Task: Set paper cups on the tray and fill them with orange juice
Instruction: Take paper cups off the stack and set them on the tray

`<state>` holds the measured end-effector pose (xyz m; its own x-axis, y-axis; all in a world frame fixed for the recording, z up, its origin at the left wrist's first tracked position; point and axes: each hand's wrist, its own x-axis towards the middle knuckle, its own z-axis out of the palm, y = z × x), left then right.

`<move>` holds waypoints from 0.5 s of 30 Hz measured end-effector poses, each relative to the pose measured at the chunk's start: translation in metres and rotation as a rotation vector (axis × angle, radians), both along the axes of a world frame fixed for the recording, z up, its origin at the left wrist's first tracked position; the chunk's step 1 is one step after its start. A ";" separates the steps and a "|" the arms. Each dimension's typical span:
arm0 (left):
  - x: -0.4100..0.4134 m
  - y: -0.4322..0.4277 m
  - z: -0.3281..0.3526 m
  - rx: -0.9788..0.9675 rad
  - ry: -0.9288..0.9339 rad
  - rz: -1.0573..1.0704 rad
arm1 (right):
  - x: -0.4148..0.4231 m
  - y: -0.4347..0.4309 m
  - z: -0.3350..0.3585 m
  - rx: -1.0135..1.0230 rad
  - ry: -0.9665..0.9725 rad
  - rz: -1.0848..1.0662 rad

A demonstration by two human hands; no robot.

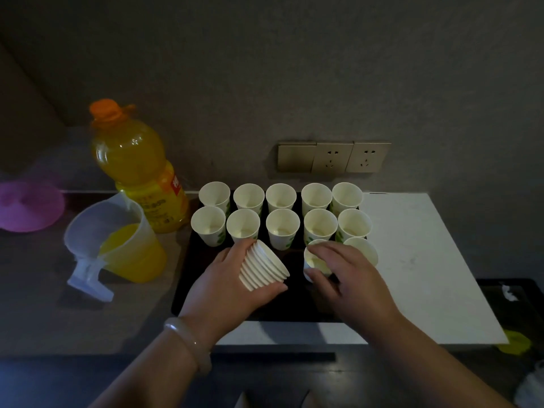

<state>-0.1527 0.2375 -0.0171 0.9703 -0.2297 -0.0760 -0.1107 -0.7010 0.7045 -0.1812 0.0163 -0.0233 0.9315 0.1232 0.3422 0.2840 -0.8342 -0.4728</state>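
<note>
A black tray (203,301) lies on the counter with several empty white paper cups standing on it in two full back rows, one of them the cup (282,228) in the middle. A third row begins at the right with a cup (363,248). My left hand (232,278) grips a nested stack of paper cups (265,267), tilted with the rims to the right, over the tray's front. My right hand (344,269) holds a single cup (316,262) by its rim and side, low over the tray, next to the third-row cup.
A big orange juice bottle (138,169) with an orange cap stands left of the tray. In front of it is a clear jug (117,240) partly filled with juice. A purple bowl (26,204) sits far left. A white board (418,260) lies under the tray's right side. Wall sockets (350,157) are behind.
</note>
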 end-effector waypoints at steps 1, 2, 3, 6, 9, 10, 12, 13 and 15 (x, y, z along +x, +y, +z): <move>0.001 -0.001 0.000 0.003 -0.002 -0.009 | -0.001 0.011 0.013 0.139 0.062 0.011; 0.002 -0.002 0.000 0.000 -0.003 -0.020 | 0.000 0.022 0.024 0.271 0.146 0.037; 0.003 -0.003 -0.001 -0.001 -0.007 -0.035 | 0.002 0.031 0.030 0.370 0.229 0.061; 0.006 -0.005 -0.002 0.024 -0.030 -0.061 | 0.010 0.045 0.035 0.462 0.337 0.074; 0.005 -0.002 0.000 0.035 -0.046 -0.053 | 0.011 0.050 0.035 0.505 0.374 0.057; 0.005 -0.001 0.001 0.037 -0.052 -0.053 | 0.010 0.052 0.035 0.499 0.370 0.051; 0.004 0.000 0.002 0.046 -0.062 -0.054 | 0.007 0.057 0.033 0.480 0.327 0.033; 0.004 0.000 0.002 0.050 -0.062 -0.051 | 0.006 0.060 0.033 0.475 0.305 0.025; 0.005 0.003 0.001 0.054 -0.063 -0.053 | 0.004 0.066 0.033 0.476 0.289 0.012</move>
